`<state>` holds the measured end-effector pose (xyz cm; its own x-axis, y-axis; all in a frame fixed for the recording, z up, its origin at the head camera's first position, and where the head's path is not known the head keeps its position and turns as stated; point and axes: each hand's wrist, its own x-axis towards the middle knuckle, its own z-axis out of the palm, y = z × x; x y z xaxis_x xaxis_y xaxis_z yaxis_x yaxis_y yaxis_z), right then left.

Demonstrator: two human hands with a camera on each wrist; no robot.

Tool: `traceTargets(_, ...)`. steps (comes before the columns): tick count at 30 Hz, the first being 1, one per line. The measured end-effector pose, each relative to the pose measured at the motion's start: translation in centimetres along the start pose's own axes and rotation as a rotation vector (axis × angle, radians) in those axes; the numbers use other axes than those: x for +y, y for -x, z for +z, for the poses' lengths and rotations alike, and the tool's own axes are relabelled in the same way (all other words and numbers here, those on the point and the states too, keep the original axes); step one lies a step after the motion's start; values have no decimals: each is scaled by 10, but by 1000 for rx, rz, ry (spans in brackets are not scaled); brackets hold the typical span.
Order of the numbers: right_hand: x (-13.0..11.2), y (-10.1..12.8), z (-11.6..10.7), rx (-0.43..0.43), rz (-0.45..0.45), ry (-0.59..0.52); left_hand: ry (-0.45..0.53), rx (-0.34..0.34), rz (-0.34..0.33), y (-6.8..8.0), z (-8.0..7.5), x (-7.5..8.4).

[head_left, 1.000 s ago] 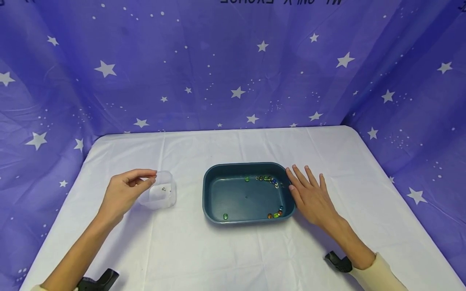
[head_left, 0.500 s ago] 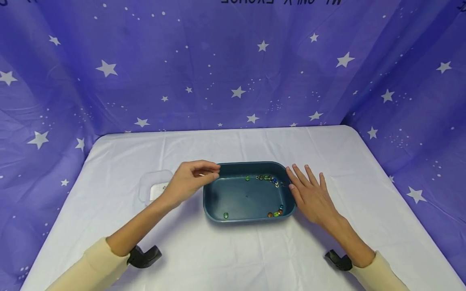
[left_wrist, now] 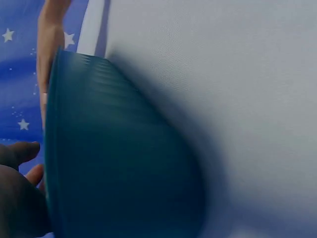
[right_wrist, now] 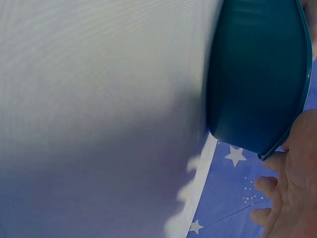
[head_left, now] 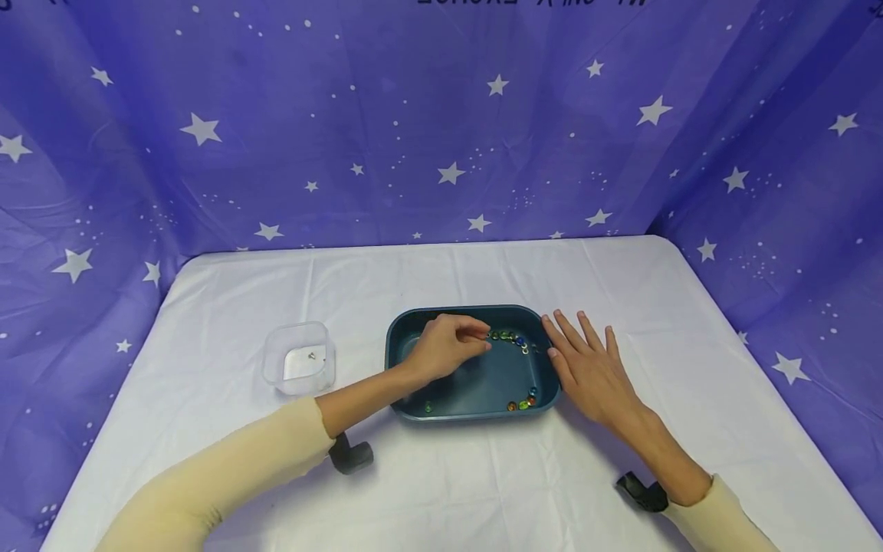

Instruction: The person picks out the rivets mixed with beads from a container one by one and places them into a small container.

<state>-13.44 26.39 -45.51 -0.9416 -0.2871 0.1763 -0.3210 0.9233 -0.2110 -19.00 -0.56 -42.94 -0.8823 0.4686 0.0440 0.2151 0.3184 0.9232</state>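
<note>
Left hand [head_left: 448, 349] has crossed from the clear cup [head_left: 300, 358] into the teal tray [head_left: 414, 326], fingertips pinched at 12 o'clock; whether they hold a marble [head_left: 522, 343] is hidden. Right hand [head_left: 586, 368] lies flat against the tray's 3 o'clock rim. Wrist views show only tray wall.

head view: bright, even, diffuse light from above; soft short shadows under the forearms on the white tablecloth [head_left: 483, 475]. sharp focus at centre, slight wide-angle bowing at the backdrop [head_left: 441, 115] edges. faint sheen on the clear plastic cup [head_left: 299, 366]. left wrist view: dim, the teal tray [left_wrist: 124, 168] is blurred and close, with a broad soft shadow beside it. right wrist view: soft focus, the cloth grades from bright to bluish shade.
</note>
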Motion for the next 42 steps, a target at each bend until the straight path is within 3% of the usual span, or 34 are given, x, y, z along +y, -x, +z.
traceTargets(6,1,1,-1,0,-3,4,-18,4,-100,-15,13,-6)
traceTargets(9,2,2,-1,-4,-1,7,-49,-2,-119,-20,17,-8)
traceTargets(20,2,1,-1,-15,5,-5,-267,4,-45,-33,30,-17)
traceTargets(30,1,0,-2,-24,9,4,-367,19,66,-33,30,-23)
traceTargets(42,0,-1,-1,-8,0,4,-416,28,31,-36,35,-28)
